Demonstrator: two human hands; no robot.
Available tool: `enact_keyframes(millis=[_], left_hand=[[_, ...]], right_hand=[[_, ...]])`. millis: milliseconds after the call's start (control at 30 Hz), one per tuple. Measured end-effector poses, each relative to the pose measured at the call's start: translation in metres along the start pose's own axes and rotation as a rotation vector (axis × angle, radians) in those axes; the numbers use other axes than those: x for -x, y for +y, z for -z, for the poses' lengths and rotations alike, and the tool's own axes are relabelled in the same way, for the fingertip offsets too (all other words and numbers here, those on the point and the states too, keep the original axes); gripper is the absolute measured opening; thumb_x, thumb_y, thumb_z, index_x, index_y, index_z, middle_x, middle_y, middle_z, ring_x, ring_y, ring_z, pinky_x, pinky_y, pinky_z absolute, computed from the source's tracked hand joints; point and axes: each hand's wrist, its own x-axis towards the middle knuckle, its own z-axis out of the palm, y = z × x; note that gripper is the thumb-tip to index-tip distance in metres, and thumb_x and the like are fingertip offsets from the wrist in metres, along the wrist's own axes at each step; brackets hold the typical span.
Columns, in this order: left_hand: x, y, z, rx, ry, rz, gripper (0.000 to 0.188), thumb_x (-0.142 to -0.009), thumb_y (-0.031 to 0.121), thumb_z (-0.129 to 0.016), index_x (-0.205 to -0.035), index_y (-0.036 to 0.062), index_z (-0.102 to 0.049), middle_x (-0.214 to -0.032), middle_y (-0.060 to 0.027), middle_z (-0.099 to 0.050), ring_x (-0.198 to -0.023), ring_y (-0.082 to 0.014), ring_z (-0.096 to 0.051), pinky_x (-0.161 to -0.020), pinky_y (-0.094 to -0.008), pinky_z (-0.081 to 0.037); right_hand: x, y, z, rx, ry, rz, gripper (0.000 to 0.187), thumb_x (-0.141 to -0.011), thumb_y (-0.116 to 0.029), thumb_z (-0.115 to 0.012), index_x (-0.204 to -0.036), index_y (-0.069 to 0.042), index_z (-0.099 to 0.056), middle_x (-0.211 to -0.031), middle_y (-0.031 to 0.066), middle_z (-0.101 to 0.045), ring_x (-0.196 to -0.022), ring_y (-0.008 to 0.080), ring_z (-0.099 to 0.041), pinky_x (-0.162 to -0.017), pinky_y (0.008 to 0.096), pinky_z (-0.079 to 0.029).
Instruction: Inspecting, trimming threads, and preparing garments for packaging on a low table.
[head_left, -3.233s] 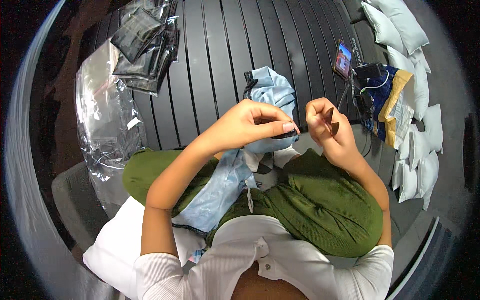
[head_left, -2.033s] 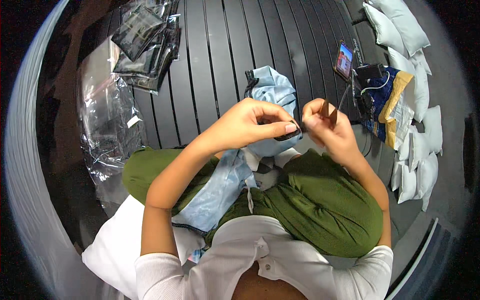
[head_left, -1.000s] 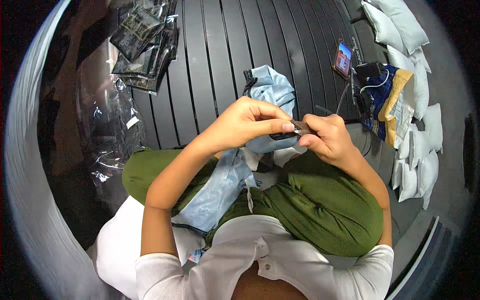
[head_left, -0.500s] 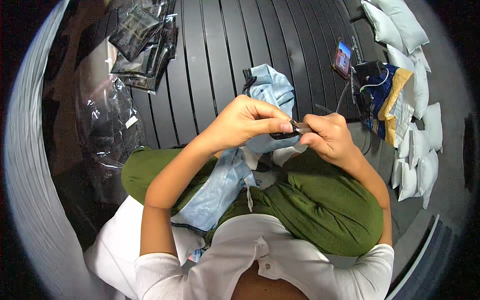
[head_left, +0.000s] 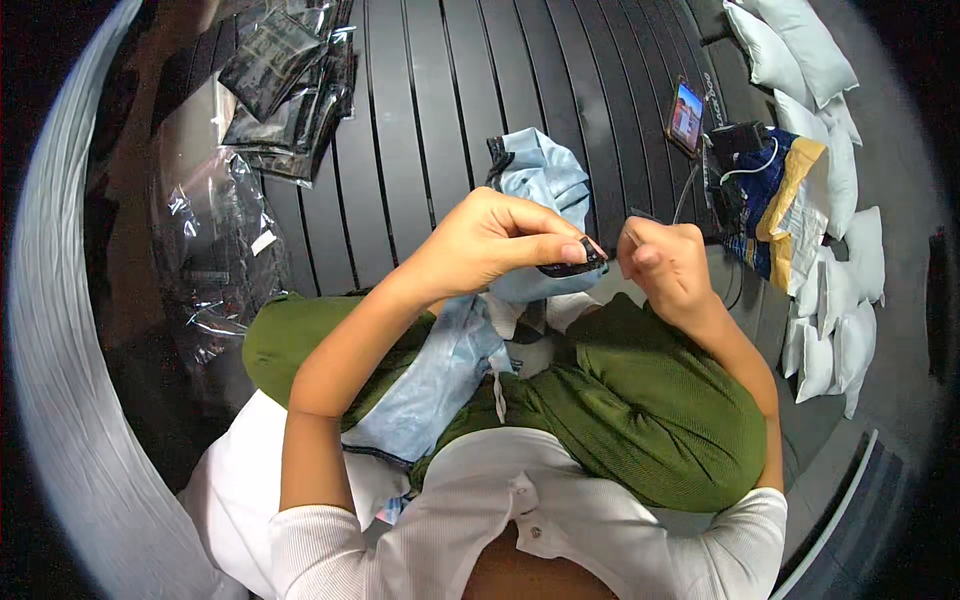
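Light blue fabric (head_left: 545,175) with dark trim is bunched in front of me, partly behind my left hand. My left hand (head_left: 505,240) pinches a black edge (head_left: 572,268) of it between thumb and fingers. Just to the right, my right hand (head_left: 663,265) is closed with its fingers curled, a small gap away from the trim. What it holds, if anything, is too small to make out. Another light blue length of fabric (head_left: 425,385) with a dark edge lies across my lap.
Black packets in clear plastic (head_left: 270,65) lie at the far left, with a clear plastic bag (head_left: 225,235) nearer. A phone (head_left: 686,117) leans at the far right beside a blue and yellow bag (head_left: 780,215) and a white cable. Several white pillows (head_left: 840,300) line the right side.
My right hand has moved slightly right, away from the black trim where it met my left hand. My left hand keeps its pinch in the same place.
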Motion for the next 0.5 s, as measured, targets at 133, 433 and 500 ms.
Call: enact_keyframes(millis=[133,433,500], left_hand=[[-0.0006,-0.0022,0.0001,0.033,-0.015,0.000,0.014,-0.077,0.009,-0.062,-0.085,-0.0035,-0.065,-0.080,-0.0075,-0.063,-0.073,-0.0099,-0.053,-0.067,-0.0228,-0.042],[-0.0007,-0.0024,-0.0020,0.046,-0.015,0.007,0.012,-0.076,0.007,-0.062,-0.082,-0.0034,-0.065,-0.076,-0.0061,-0.061,-0.071,-0.0095,-0.052,-0.065,-0.0225,-0.042],[-0.0004,-0.0027,-0.0016,0.057,-0.015,0.035,0.011,-0.076,0.006,-0.063,-0.081,-0.0037,-0.064,-0.076,-0.0063,-0.061,-0.070,-0.0094,-0.052,-0.065,-0.0224,-0.042]], right_hand=[[-0.0004,0.0000,-0.0033,0.025,0.019,0.028,0.060,-0.084,-0.055,-0.037,-0.060,0.000,-0.043,-0.048,0.0048,-0.038,-0.040,0.0150,-0.042,-0.040,0.0253,-0.031],[-0.0021,-0.0019,-0.0026,0.120,-0.097,0.049,0.059,-0.079,-0.057,-0.046,-0.063,-0.001,-0.042,-0.050,0.0070,-0.034,-0.040,0.0189,-0.037,-0.040,0.0279,-0.029],[-0.0029,-0.0020,-0.0035,0.126,-0.096,0.052,0.058,-0.079,-0.056,-0.047,-0.063,-0.001,-0.042,-0.050,0.0071,-0.034,-0.040,0.0195,-0.037,-0.040,0.0283,-0.029]])
